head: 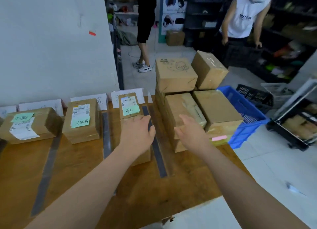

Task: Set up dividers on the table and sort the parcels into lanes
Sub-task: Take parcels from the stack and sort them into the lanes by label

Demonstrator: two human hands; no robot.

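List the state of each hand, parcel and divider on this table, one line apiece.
left hand: open, flat on front parcel.
right hand: open, empty, stretched toward parcel stack.
parcel stack: two high, right of the dividers.
tape dividers: stuck flat on table.
middle parcel: flat in its lane, green note on top.

Single head-worn wide-angle view, tilted forward and down.
It looks from close above the near edge of the bench [188,186], across it toward the white wall [51,40]; the left hand [137,131] and right hand [190,131] reach in from below.
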